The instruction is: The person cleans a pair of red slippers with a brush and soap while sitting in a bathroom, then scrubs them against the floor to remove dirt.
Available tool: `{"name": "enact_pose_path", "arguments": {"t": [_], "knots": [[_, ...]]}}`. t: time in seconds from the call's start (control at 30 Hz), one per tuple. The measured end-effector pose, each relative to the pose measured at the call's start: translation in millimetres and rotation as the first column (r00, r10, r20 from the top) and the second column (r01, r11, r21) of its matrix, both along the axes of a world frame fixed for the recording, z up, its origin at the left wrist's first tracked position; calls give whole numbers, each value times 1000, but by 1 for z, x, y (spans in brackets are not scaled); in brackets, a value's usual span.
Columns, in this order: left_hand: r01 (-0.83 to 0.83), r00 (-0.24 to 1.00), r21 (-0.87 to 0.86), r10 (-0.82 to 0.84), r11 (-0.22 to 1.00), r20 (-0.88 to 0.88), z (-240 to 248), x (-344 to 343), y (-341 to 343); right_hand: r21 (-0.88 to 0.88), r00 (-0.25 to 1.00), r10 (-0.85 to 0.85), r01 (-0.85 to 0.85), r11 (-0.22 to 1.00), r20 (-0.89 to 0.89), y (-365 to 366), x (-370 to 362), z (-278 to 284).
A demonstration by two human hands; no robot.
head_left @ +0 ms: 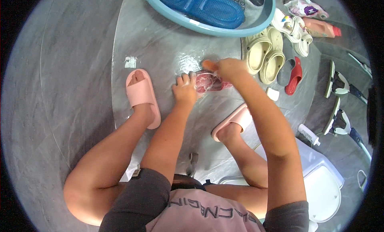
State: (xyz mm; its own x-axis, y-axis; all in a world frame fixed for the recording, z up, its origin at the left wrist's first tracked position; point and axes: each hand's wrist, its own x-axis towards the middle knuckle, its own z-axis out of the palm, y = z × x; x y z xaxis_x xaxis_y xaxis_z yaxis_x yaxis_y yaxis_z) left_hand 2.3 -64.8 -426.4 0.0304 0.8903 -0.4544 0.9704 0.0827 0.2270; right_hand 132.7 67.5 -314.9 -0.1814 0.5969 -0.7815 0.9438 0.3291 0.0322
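A red slipper (206, 82) covered in white suds lies on the wet grey floor between my feet. My left hand (185, 90) grips its left end, the fingers curled over it and flecked with foam. Over the slipper's right end, my right hand (233, 70) is closed around what looks like a brush (209, 65). Only a rounded orange-brown end shows past the fist; the rest is hidden by the hand. Another red slipper (295, 77) stands tilted farther right, beside the clogs.
Ahead is a blue basin (218, 31) with a blue slipper (204, 9) inside. Cream clogs (272, 67), white clogs (295, 28) and a pink bottle (320, 28) stand to the right. A white block (273, 94), a white tube (309, 134) and mop heads (335, 112) are nearer the right wall.
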Motion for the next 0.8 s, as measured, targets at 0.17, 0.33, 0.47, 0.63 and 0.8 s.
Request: {"name": "enact_pose_path", "arguments": {"t": [0.17, 0.33, 0.47, 0.63, 0.8], "knots": [[28, 999, 6, -28, 1000, -26, 0, -4, -1, 70, 998, -55, 56, 996, -15, -9, 21, -4], [-11, 1000, -14, 11, 1000, -20, 0, 1, 1, 280, 943, -289, 326, 903, -168, -29, 122, -13], [-54, 998, 58, 53, 997, 20, -9, 11, -9, 321, 642, -576, 760, 566, -506, -92, 148, -51], [-252, 801, 323, 9, 912, 599, -30, 57, -18, -16, -4, -719, 1000, 9, -695, -148, 111, -80], [-284, 393, -260, 359, 923, 847, -43, 95, 22, -76, -71, -646, 997, -21, -760, -167, 96, -89]]}}
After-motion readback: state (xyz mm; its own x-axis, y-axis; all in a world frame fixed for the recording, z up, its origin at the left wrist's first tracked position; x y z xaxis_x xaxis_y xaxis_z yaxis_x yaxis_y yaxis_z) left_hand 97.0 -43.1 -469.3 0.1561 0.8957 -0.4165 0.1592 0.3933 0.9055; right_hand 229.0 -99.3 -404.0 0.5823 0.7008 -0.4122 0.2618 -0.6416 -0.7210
